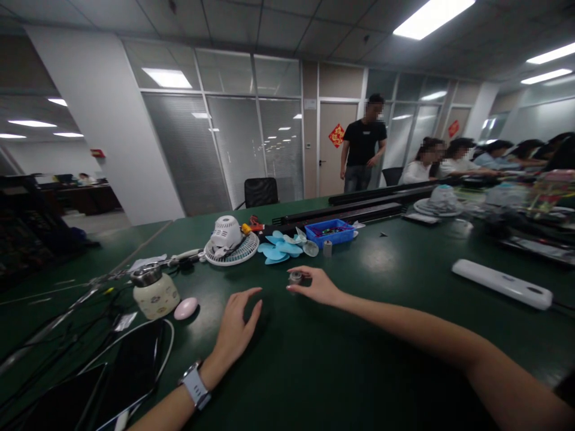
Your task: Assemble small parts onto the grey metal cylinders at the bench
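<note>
My right hand [314,286] reaches in from the right over the dark green table. Its thumb and index finger close around a small, round, silvery-grey metallic piece [295,277], whose exact kind I cannot make out. To its left, my left hand [237,320] is held with thumb and fingers apart and nothing between them. A watch with a pale strap [196,386] is on the left wrist. Just beyond the right hand stand a small grey cylinder [327,249], light-blue fan blades [277,248] and a blue tray [335,235] of small parts.
At the back left lies a white fan housing [226,232] with its grille. A cream pot-shaped bottle [157,297], a pink oval object [185,308] and a dark phone [135,365] are at left. A white power strip [501,283] lies right. A person [365,140] stands beyond the table.
</note>
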`<state>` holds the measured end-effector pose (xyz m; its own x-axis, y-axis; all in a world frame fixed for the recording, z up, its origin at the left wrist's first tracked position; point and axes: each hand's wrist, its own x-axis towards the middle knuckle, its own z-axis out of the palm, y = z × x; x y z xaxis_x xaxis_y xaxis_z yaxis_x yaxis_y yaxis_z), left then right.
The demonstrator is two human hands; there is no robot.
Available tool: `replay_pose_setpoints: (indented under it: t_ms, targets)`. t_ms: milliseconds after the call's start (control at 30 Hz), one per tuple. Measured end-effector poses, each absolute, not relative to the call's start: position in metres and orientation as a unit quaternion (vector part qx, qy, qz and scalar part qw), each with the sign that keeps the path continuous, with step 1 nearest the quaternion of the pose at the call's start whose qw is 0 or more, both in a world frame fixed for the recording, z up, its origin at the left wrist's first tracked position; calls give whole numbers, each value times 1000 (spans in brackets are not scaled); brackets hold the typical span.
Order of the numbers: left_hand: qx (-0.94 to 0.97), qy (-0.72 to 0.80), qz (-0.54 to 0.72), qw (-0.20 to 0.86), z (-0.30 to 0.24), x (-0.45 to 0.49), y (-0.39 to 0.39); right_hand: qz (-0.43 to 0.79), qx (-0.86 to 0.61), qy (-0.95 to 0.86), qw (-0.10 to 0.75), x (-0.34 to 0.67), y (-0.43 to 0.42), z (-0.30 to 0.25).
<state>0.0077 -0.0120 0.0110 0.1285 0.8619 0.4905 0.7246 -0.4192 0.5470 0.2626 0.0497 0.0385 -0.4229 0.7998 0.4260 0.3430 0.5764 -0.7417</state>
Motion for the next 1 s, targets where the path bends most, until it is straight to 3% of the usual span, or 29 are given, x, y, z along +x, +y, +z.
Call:
replay_pose_setpoints:
  t_ms: [300, 1000]
  targets:
    - [844, 440, 306, 24, 13, 18, -19, 302, -299, -811, 401, 208, 39, 11]
    - [796, 496, 344, 51, 11, 7, -6, 307, -313, -808, 394, 212, 37, 10]
